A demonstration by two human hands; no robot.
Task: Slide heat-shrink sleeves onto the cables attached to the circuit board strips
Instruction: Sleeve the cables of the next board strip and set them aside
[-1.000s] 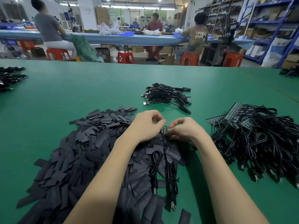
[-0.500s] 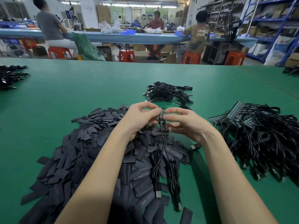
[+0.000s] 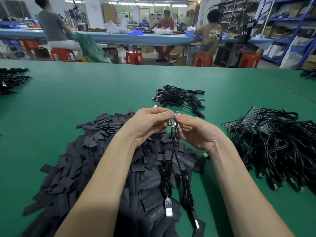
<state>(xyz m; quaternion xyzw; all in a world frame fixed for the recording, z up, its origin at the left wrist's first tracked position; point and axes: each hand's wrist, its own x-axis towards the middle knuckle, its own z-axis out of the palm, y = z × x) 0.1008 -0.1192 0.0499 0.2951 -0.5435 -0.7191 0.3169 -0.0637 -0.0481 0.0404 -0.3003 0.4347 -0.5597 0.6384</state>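
Note:
My left hand (image 3: 150, 123) and my right hand (image 3: 195, 132) meet above the table and pinch a small piece of circuit board strip (image 3: 174, 119) between fingertips and thumbs. Two black USB cables (image 3: 172, 161) hang from the board and trail toward me, their plugs (image 3: 168, 209) lying on a large heap of flat black heat-shrink sleeves (image 3: 95, 165). Part of the board is hidden by my fingers.
A bundle of black cables (image 3: 179, 98) lies beyond my hands. At the right sits a big pile of cables on circuit board strips (image 3: 273, 141). More cables lie at the far left edge (image 3: 10, 79). Green table (image 3: 85, 93); people work at a bench behind.
Both hands have lifted the board piece up and away from the sleeve heap, and the two cables now hang freely below it.

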